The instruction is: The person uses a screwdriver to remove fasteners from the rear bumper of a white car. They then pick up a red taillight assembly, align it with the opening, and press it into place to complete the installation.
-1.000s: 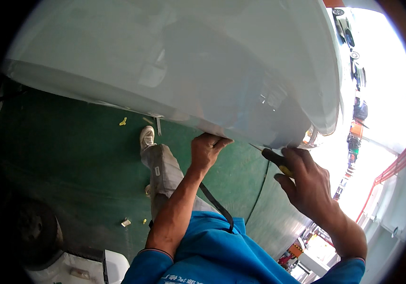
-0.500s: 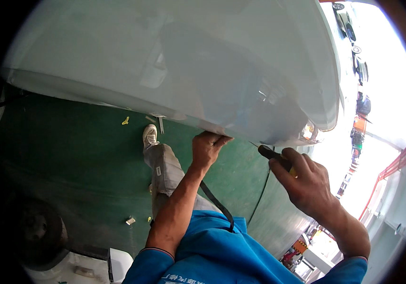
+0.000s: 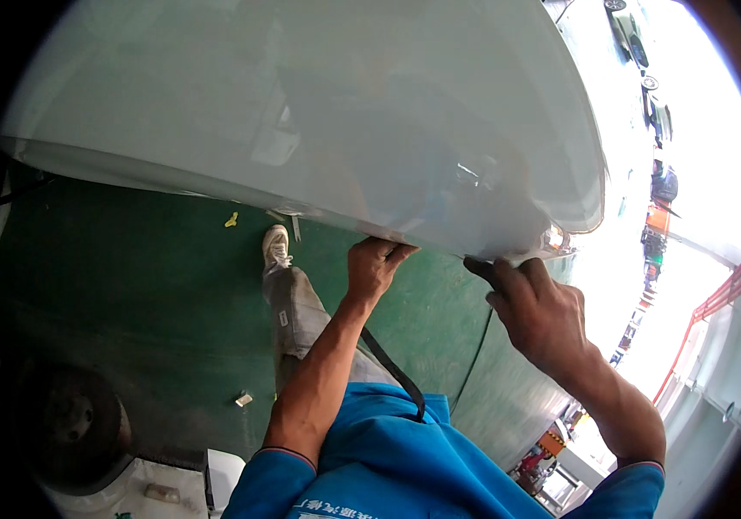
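Note:
A large, glossy, pale car body panel [image 3: 370, 130] fills the upper part of the view, and its lower edge curves across the middle. My left hand [image 3: 375, 268] pinches that lower edge from below, fingertips partly hidden behind it. To its right, my right hand [image 3: 539, 303] is closed round a screwdriver [image 3: 479, 268], with the dark front of its handle showing beyond the fingers. The screwdriver points left, its tip close to the panel's edge; whether it touches I cannot tell. Between the two hands is a short gap along the edge.
Small yellow bits [image 3: 231, 220] and a thin pale strip [image 3: 296, 228] lie on the green floor [image 3: 154, 285]. A wheel [image 3: 76, 415] is at lower left beside a white part [image 3: 154, 484]. Parked cars [image 3: 630, 43] and workshop equipment line the right side.
My right hand has moved up and slightly left, bringing the screwdriver closer to the panel's edge. My left hand keeps its hold on the edge.

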The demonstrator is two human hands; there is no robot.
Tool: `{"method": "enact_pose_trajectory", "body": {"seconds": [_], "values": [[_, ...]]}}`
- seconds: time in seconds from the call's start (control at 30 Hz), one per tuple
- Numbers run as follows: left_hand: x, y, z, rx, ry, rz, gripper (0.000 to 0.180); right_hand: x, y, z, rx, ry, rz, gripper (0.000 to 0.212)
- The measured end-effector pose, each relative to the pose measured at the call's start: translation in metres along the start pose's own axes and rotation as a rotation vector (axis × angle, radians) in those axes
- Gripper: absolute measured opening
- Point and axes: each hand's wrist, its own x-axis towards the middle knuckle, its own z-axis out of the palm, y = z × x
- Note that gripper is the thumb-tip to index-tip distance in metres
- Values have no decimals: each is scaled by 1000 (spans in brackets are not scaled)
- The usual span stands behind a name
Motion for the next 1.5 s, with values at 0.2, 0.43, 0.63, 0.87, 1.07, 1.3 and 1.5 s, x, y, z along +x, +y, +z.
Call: {"method": "enact_pose_trajectory", "body": {"seconds": [0.2, 0.43, 0.63, 0.87, 1.07, 1.3, 1.5], "values": [[2, 0, -2, 101, -34, 30, 19, 3, -4, -8, 58, 74, -6, 38], [1, -1, 1, 81, -41, 4, 21, 1, -3, -9, 152, 29, 72, 36], [4, 5, -1, 142, -36, 36, 21, 2, 8, -3, -75, 199, -177, 37], [4, 6, -5, 120, -93, -34, 22, 2, -6, -16, 138, 16, 118, 33], [-1, 3, 3, 135, -80, 10, 24, -1, 6, -6, 70, 171, -64, 34], [4, 8, -4, 110, -254, -203, 28, -47, 24, -17, 252, 306, -33, 33], [-15, -22, -50, 496, -204, -219, 25, -186, 67, 70, 702, 420, 271, 31]]}}
